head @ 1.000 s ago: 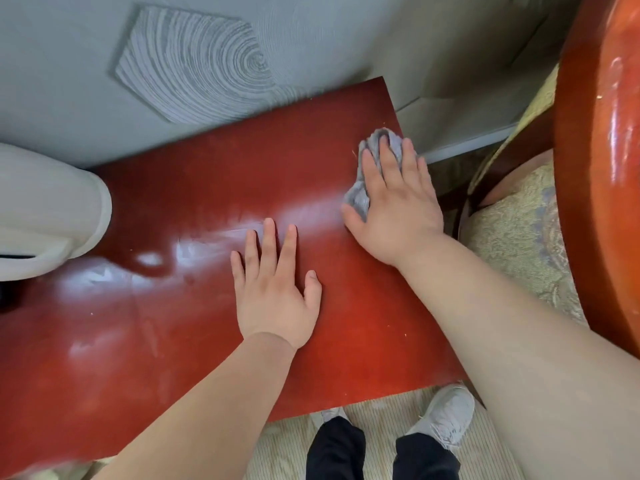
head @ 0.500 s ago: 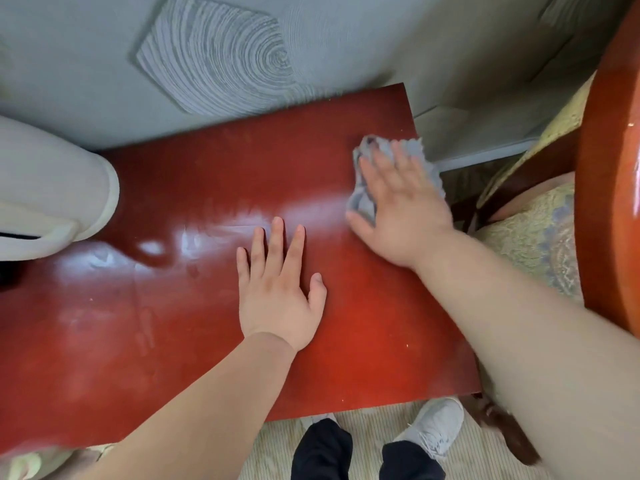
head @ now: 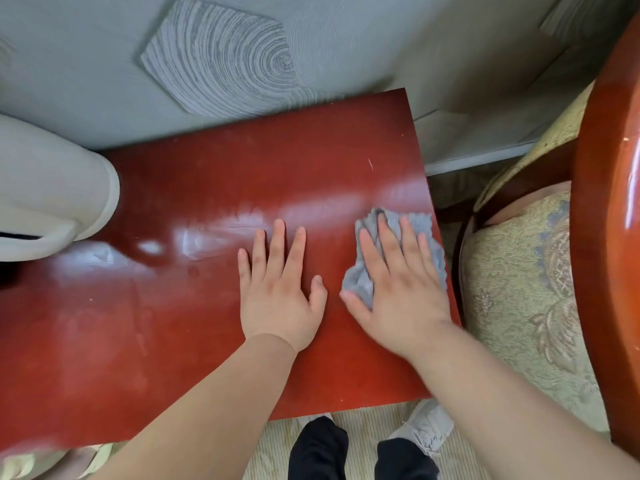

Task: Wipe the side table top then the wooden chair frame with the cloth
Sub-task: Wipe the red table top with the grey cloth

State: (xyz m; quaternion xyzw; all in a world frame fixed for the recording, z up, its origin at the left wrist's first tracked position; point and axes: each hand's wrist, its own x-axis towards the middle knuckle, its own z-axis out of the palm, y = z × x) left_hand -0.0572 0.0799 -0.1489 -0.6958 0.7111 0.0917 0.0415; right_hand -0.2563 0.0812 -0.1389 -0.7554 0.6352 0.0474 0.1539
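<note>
A glossy red-brown side table top [head: 194, 327] fills the middle of the head view. My right hand [head: 398, 289] lies flat on a crumpled grey cloth [head: 360, 275], pressing it onto the table close to the right edge. My left hand [head: 280, 289] rests palm down on the bare table just left of it, fingers spread, holding nothing. The wooden chair frame [head: 609, 237], the same red-brown, curves down the right side of the view, around a patterned beige seat cushion [head: 519, 289].
A white rounded object [head: 52, 195] sits on the table's left end. A grey wall [head: 214, 57] with a ring pattern stands behind the table. My legs and white shoes [head: 426, 427] stand on a striped rug at the table's front edge.
My right hand has drawn the cloth from the table's far right corner toward me along the right edge. The left hand has stayed flat in place.
</note>
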